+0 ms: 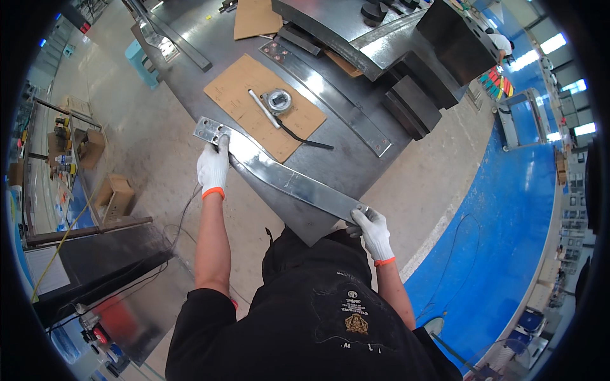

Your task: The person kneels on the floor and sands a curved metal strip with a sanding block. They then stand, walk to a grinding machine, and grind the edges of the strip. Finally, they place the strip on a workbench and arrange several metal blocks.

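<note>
A long, shiny flat metal bar [279, 174] with a slight bend and several holes at its left end spans between my hands over the table's near corner. My left hand [213, 166], in a white glove with an orange cuff, grips it close to the holed end, thumb on top. At the plain right end my gloved right hand [372, 230] is closed on it, thumb over the edge. Just beyond the bar, a cardboard sheet [232, 89] carries a round tape measure [278, 100], a silver-white pen-like rod [263, 109] and a black strip [305, 138].
A second flat bar [330, 95] lies across the dark metal table [375, 168]. Heavy black steel blocks [438, 57] stand at the far right, and more bars [171, 38] lie far left. A blue stool [141, 63] is beside the table; a person [502, 44] is at far right.
</note>
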Tool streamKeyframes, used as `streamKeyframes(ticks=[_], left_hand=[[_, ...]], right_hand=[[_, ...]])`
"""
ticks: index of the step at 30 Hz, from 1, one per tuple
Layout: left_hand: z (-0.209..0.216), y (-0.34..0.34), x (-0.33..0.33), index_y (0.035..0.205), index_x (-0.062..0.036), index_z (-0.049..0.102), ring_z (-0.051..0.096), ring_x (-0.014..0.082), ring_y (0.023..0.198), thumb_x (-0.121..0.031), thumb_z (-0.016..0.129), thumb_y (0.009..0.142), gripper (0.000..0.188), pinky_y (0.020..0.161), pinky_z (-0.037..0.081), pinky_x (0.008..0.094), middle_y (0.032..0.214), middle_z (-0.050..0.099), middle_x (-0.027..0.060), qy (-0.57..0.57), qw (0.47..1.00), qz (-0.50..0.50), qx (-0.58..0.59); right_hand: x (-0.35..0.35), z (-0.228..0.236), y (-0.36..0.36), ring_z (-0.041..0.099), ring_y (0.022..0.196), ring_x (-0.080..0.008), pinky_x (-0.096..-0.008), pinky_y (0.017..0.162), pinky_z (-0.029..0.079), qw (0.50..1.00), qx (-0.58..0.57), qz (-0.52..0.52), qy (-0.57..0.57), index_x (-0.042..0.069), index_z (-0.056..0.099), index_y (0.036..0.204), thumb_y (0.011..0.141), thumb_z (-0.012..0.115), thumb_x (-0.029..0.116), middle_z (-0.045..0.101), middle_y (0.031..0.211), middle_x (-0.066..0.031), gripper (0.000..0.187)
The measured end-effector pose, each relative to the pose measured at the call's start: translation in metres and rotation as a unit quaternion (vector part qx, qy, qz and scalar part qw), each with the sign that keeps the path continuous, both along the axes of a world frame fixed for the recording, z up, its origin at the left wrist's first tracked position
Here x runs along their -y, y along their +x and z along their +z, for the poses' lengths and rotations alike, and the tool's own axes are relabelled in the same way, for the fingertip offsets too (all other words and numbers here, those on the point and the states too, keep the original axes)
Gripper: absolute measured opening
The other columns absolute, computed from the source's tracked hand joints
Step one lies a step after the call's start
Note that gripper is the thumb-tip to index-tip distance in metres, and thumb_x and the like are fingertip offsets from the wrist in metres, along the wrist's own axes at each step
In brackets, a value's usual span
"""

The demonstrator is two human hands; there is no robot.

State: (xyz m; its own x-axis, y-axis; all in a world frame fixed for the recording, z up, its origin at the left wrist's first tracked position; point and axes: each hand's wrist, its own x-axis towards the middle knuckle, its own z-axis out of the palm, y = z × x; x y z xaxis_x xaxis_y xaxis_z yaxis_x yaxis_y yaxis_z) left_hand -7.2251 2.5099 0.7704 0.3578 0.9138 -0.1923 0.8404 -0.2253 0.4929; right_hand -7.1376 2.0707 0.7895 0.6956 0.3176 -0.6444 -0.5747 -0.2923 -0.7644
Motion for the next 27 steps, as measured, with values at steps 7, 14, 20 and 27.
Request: streamKeyframes(ticks=[7,14,20,27], left_hand=[[0.011,0.01,0.043,0.13,0.0007,0.065,0.072,0.0485,0.115,-0.062,0.055,0.105,0.068,0.1,0.055,0.0557,0.122,0.074,0.0306,0.028,0.997,0.034,-0.057],[-0.002,0.003,0.183,0.158,-0.0001,0.043,0.067,0.0512,0.123,-0.056,0.054,0.107,0.077,0.105,0.053,0.0569,0.141,0.064,0.0331,0.034,0.988,0.151,0.016],[-0.002,0.005,0.25,0.157,-0.0034,0.047,0.073,0.0514,0.108,-0.047,0.043,0.112,0.063,0.093,0.058,0.0589,0.123,0.073,0.0335,0.059,0.979,0.193,-0.036],[0.003,0.008,0.239,0.128,-0.0006,0.063,0.073,0.0501,0.107,-0.047,0.04,0.113,0.054,0.094,0.058,0.0588,0.112,0.075,0.0334,0.032,0.969,0.236,-0.067]], right_hand=[[0.02,0.015,0.038,0.072,0.077,-0.0141,-0.0285,0.069,0.058,0.984,-0.008,0.179,-0.009,-0.005,0.068,0.131,0.106,0.072,0.028,0.076,0.1,-0.0104,0.041],[0.114,0.007,0.102,0.074,0.086,-0.0167,-0.0307,0.075,0.06,0.977,-0.009,0.214,-0.006,-0.005,0.068,0.132,0.107,0.07,0.029,0.078,0.104,-0.0125,0.042],[0.18,-0.01,0.145,0.077,0.089,-0.0219,-0.0341,0.079,0.064,0.97,-0.024,0.239,-0.019,-0.008,0.064,0.137,0.106,0.07,0.027,0.078,0.109,-0.0177,0.048],[0.166,-0.013,0.174,0.078,0.086,-0.023,-0.0348,0.078,0.064,0.975,0.017,0.221,0.02,-0.008,0.064,0.136,0.105,0.071,0.023,0.077,0.108,-0.0191,0.044]])
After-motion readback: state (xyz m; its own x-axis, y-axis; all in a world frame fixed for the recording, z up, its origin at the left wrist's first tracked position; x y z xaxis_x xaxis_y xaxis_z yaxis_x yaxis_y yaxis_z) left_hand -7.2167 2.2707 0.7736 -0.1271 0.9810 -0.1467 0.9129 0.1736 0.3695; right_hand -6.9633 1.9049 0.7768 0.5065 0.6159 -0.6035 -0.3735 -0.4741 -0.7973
